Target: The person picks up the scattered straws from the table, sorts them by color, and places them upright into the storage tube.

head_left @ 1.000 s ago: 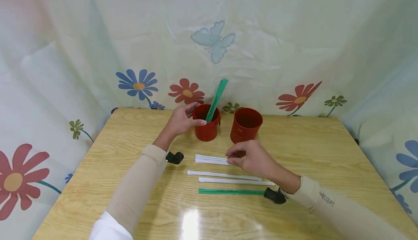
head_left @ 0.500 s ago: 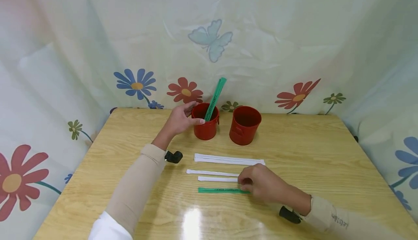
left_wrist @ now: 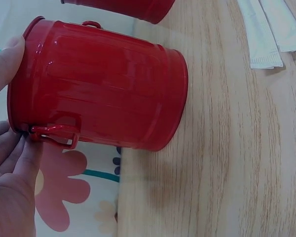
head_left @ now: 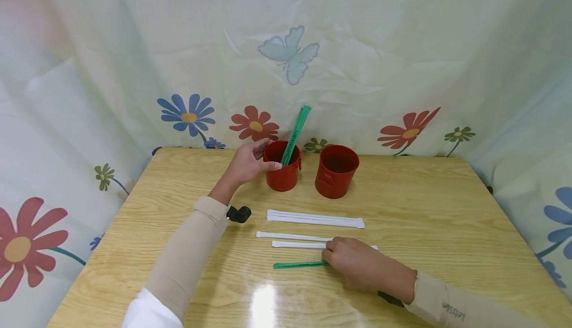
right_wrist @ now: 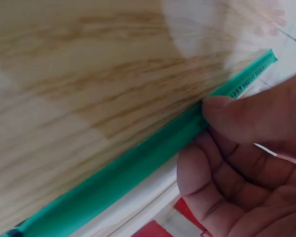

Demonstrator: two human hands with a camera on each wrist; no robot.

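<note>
My left hand (head_left: pixel 248 163) grips the rim of a small red metal bucket (left_wrist: pixel 103 84), thumb on the near side and fingers by the handle loop. Several green paper-wrapped straws (head_left: pixel 296 132) lean upright inside it, tops to the right. At the front of the row, my right hand (head_left: pixel 355 262) pinches a green wrapped straw (right_wrist: pixel 118 173) near its middle between thumb and fingers. In the head view that straw's right part is hidden by the hand. Just behind it lie white wrapped straws (head_left: pixel 297 244), partly covered by the same hand.
A second red bucket (head_left: pixel 337 174) stands to the right of the first, with no straws visible in it. A pair of white wrapped straws (head_left: pixel 315 219) lies side by side in front of the buckets. A flowered curtain (head_left: pixel 380 70) hangs behind the wooden table (head_left: pixel 415 204).
My right hand has moved from the back white straws toward the front and taken hold of the green straw, which now sits slightly tilted and nearer me. The left hand stays on the bucket.
</note>
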